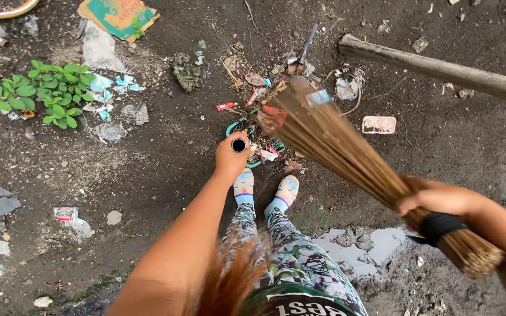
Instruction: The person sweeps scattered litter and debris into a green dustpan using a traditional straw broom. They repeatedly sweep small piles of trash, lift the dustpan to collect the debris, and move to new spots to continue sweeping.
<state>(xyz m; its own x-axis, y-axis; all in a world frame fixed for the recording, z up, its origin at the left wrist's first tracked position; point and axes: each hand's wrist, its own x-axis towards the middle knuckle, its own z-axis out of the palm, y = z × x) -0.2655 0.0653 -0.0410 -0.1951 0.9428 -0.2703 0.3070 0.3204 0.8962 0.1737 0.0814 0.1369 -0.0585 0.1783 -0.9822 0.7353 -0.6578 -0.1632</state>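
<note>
The right hand is clenched around a stiff brown stick broom whose fanned tips rest in a litter pile, while the left hand grips what appears to be a dustpan handle.

A leafy green weed grows far left, a wooden pole lies far right, and a grey puddle sits near right.

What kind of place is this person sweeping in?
Probably an outdoor dirt yard or lane: bare dark soil, a green weed, a puddle, and scattered litter being swept with a stick broom.
</note>
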